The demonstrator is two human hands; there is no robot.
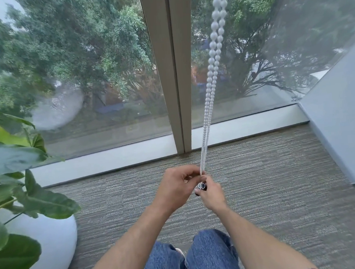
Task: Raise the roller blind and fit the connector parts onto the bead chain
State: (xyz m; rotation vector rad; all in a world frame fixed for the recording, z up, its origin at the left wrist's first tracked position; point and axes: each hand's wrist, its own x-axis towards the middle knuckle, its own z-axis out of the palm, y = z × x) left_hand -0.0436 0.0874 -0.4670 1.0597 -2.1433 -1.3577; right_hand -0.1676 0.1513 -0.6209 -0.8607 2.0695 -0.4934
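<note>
Where the white bead chain [212,65] ends its long drop from the top of the view, its two strands run side by side into my hands, low in front of the window mullion [171,72] and above the carpet [268,180]. My left hand [177,189] is curled closed, thumb and fingertips pinching the strands just above their lowest point. My right hand [212,193] is closed just beneath it, touching it, and grips the chain's bottom end, where a small pale connector part [201,186] shows between my fingers; it is too small to make out in detail.

I judge the chain to be light, limp plastic that will swing and twist freely, with smooth round beads that could slip through a loose pinch. The best hold looks to be right beside the connector, on the thin cord between beads, so the beads act as stops. The connector piece is probably tiny, easy to drop, and needs a firm squeeze rather than force.

Outward from my hands: glass panes on both sides of the mullion, leafy trees beyond, a pale sill [111,159] along the floor, a broad-leaved plant [18,156] in a round white pot [54,245] at my left, a grey wall [337,114] at my right, my blue jeans [200,257] below. The blind itself is out of view. No brand, label or writing is readable anywhere.
</note>
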